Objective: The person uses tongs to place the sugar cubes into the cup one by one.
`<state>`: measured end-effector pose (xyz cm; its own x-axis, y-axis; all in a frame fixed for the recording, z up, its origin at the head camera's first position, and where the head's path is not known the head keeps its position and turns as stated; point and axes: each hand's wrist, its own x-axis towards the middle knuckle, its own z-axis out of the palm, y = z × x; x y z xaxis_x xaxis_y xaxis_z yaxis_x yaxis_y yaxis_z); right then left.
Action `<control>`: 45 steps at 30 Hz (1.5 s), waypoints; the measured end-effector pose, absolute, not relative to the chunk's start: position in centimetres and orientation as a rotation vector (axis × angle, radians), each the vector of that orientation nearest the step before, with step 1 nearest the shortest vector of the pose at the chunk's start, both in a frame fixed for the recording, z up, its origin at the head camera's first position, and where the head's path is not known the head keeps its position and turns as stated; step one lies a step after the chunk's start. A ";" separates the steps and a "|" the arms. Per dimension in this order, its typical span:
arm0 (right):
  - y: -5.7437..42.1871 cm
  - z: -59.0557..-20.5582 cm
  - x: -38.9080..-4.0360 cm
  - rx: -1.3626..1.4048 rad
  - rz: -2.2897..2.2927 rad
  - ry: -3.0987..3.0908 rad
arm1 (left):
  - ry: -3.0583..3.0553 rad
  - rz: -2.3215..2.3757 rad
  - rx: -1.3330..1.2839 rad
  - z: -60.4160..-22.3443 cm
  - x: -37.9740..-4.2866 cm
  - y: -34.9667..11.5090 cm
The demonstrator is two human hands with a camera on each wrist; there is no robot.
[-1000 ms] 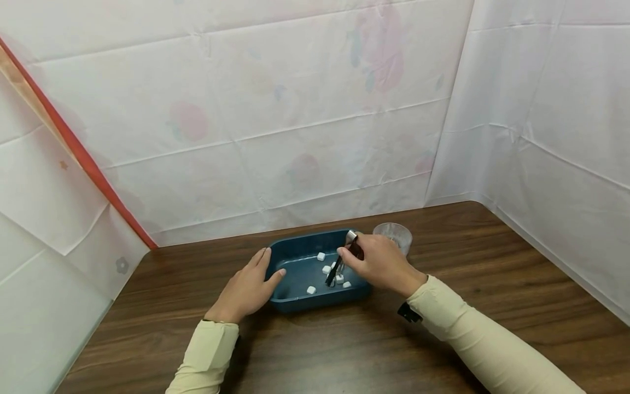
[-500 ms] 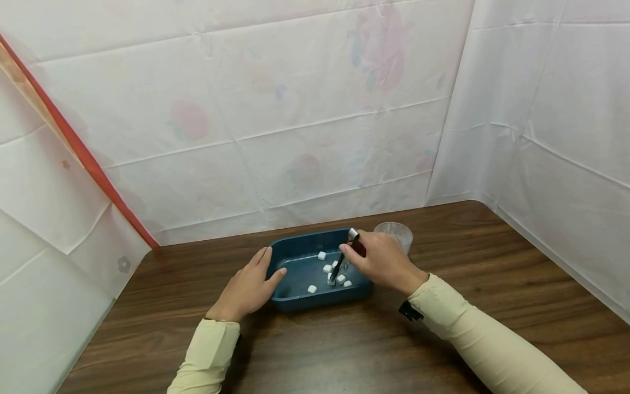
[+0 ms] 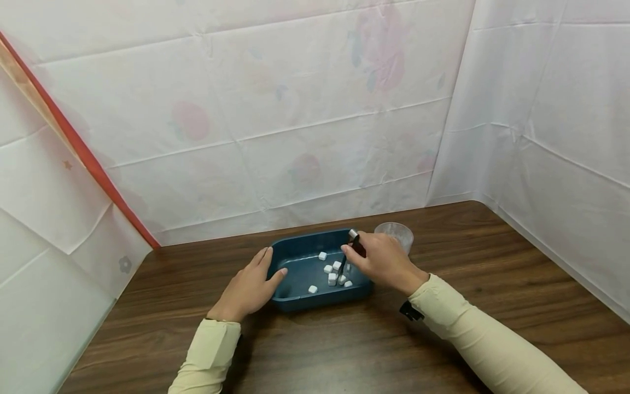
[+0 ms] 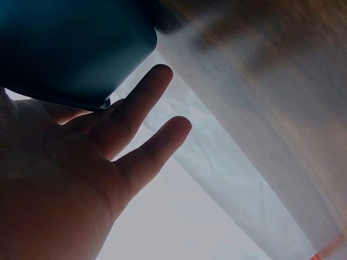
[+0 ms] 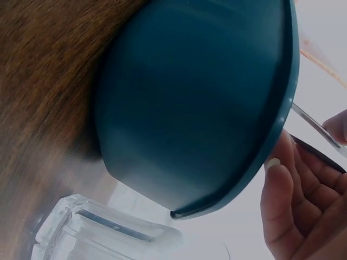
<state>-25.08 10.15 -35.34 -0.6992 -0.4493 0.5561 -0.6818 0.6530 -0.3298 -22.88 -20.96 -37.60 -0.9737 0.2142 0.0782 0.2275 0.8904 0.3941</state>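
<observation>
In the head view a dark blue rectangular dish (image 3: 315,300) holds several small white cubes (image 3: 332,279). My right hand (image 3: 386,261) grips slim tongs (image 3: 343,261), dark with a silver top end, slanting down into the dish's right half. Their tips are right at a cube near the front right wall. The right wrist view shows a silver arm of the tongs (image 5: 317,125) beyond the rim, with fingers and thumb curled beside it. My left hand (image 3: 247,290) rests at the dish's left end, thumb over the rim, fingers fairly straight; in the left wrist view two fingers (image 4: 142,108) stick out past the dish.
A clear glass bowl (image 3: 400,234) stands behind my right hand, just right of the dish, partly hidden. The brown wooden table (image 3: 315,355) runs back to a white patterned sheet (image 3: 246,109). Another sheet rises on the right, and a red strip (image 3: 88,161) slants down at left.
The tongs' tips have shifted right, from the front middle cube to the one beside it. That middle cube now shows fully. The left hand and dish have stayed put.
</observation>
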 end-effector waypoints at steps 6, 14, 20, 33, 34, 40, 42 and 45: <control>10.1 -35.3 -25.0 0.871 0.705 -2.455 | -3.021 -0.632 -0.350 -37.6 -23.1 -20.9; 9.9 -35.6 -25.0 0.871 0.674 -2.482 | -3.023 -0.630 -0.350 -37.6 -23.0 -21.0; 9.8 -35.7 -25.1 0.904 0.679 -2.475 | -3.021 -0.637 -0.353 -37.6 -22.9 -21.1; 10.0 -35.6 -25.3 0.892 0.678 -2.444 | -3.020 -0.660 -0.344 -37.4 -22.9 -20.9; 10.0 -35.6 -25.3 0.890 0.678 -2.447 | -3.019 -0.661 -0.344 -37.4 -23.0 -20.9; 10.1 -35.4 -25.3 0.880 0.675 -2.471 | -3.013 -0.667 -0.350 -37.5 -23.0 -20.9; 10.1 -35.4 -25.3 0.883 0.678 -2.481 | -3.014 -0.667 -0.351 -37.5 -23.0 -20.9; 10.2 -35.5 -25.3 0.876 0.684 -2.505 | -3.017 -0.663 -0.351 -37.6 -22.9 -20.9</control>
<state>-25.27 10.23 -35.47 -0.7245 -0.4635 0.5101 -0.6584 0.6843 -0.3134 -22.92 -20.91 -37.58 -0.9740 0.2122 0.0798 0.2261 0.8836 0.4100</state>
